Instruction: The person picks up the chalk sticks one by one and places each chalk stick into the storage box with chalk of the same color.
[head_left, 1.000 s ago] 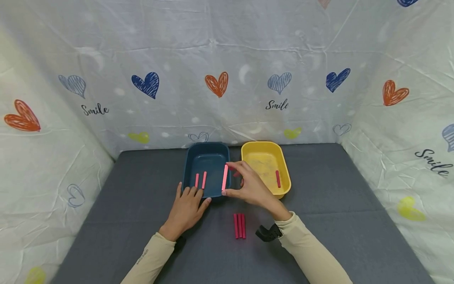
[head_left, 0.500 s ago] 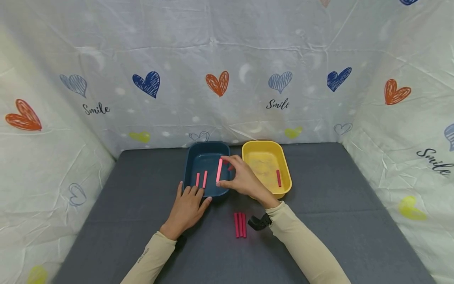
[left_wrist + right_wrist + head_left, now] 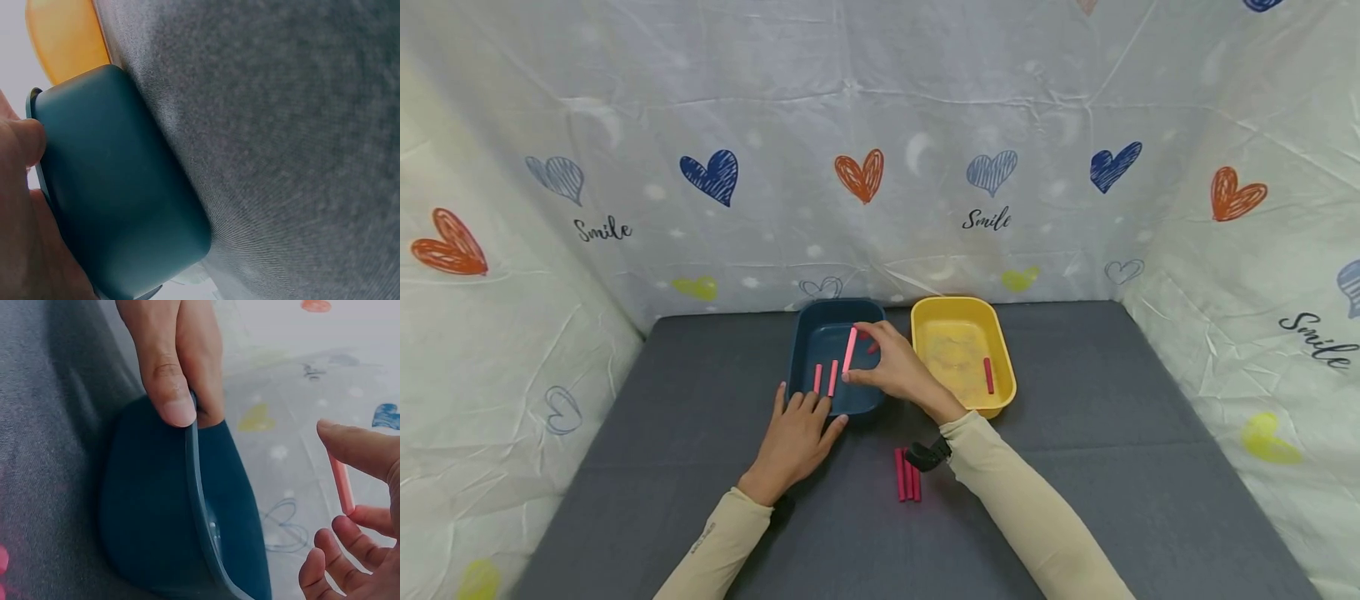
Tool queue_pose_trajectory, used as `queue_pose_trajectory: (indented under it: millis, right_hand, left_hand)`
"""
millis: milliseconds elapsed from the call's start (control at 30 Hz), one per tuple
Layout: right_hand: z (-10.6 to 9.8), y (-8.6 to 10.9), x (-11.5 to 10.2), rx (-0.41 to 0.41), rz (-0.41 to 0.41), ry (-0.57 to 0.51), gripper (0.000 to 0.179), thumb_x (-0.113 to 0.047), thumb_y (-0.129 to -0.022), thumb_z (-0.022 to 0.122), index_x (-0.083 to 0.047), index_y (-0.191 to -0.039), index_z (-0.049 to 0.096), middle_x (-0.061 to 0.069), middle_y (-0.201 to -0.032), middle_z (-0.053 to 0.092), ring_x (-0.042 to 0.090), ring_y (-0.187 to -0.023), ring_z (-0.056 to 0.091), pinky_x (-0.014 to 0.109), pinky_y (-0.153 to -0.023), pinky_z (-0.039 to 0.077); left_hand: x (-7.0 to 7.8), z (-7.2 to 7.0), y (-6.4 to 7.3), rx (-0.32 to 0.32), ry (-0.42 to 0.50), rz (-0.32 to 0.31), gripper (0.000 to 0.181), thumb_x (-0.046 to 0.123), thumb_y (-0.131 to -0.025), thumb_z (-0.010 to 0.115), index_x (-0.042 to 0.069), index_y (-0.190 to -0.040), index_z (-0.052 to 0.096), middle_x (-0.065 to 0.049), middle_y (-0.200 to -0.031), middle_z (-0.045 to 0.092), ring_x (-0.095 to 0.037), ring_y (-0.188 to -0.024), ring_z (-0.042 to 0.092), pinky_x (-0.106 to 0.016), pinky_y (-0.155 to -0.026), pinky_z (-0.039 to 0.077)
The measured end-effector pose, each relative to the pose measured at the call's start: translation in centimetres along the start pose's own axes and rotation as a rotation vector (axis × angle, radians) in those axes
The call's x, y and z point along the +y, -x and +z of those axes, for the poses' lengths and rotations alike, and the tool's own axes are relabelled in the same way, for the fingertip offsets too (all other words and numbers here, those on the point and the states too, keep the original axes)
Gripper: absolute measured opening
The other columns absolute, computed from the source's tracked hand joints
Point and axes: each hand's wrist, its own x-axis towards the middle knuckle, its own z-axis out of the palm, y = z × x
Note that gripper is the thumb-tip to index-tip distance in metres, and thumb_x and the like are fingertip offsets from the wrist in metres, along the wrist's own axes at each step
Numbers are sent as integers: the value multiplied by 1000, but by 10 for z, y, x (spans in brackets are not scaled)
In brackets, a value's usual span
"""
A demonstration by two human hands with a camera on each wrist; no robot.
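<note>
My left hand (image 3: 795,437) grips the near rim of a dark blue plastic tub (image 3: 119,181); in the right wrist view its thumb (image 3: 178,411) lies outside the wall and its fingers go inside. Over this tub, my right hand (image 3: 897,362) pinches a slim pink stick (image 3: 342,484) end to end between thumb and forefinger. Two similar pink sticks (image 3: 833,378) lie side by side in the tub, left of the held one. The right hand's other fingers (image 3: 337,565) are loosely bent beside the stick.
A yellow tub (image 3: 1005,350) stands right of the blue one with a single darker red stick (image 3: 988,376) inside. Several dark pink sticks (image 3: 901,477) lie in a row on the grey tabletop (image 3: 700,433), partly under the right wrist strap (image 3: 928,455). A printed curtain (image 3: 925,192) hangs behind.
My right hand has moved left and farther away over the blue tub, carrying the pink stick towards the two lying there. The left hand has stayed on the rim.
</note>
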Motion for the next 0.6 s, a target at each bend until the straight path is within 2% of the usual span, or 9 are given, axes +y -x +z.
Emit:
queue_pose_trajectory:
  millis: [233,600]
  right_hand:
    - [9,-12,0,-4,-11,12,81,-35,-80,82,-12,-148,43,9,-131,53,20,-105,55,30,-82,53]
    - [21,-30,4,-42,43,89,80,-35,-81,81,-13,-148,42,10,-131,53,20,-104,57,30,-83,53]
  left_hand:
    - [0,0,-1,4,8,3,45,47,-99,53,6,-115,65,-14,-109,64,-32,-103,56,-67,-116,20]
    - [1,-2,0,7,13,4,44,47,-99,53,6,-112,64,-14,-107,64,-32,-101,56,-67,-116,20]
